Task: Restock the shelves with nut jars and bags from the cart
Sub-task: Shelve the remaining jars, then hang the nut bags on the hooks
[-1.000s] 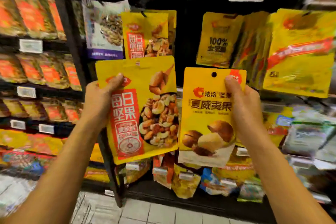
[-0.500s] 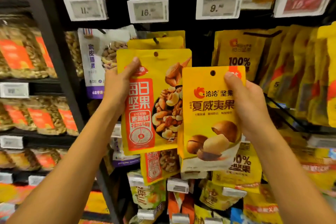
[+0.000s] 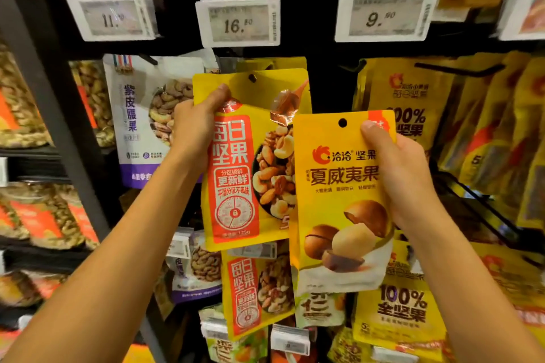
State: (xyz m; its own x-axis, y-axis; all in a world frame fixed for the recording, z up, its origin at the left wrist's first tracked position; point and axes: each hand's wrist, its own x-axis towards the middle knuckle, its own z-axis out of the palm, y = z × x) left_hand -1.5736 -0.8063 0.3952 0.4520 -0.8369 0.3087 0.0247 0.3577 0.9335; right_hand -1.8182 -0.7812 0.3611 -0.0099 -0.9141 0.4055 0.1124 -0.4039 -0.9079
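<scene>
Left hand (image 3: 194,127) pinches the yellow foil mixed-nut pouch (image 3: 250,162) by its top-left corner, held up under the white 16.80 price tag (image 3: 239,22). Right hand (image 3: 404,174) grips the yellow macadamia pouch (image 3: 339,203) at its upper-right edge, overlapping the first. Both look light, floppy and slick, so hold near the hang hole. The peg is probably behind the pouch; can't see it.

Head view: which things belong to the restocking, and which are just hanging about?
In the job: left hand, mixed nut bag, right hand, macadamia bag.
Just there: price tags, white cashew bag, hanging 100% bags.
</scene>
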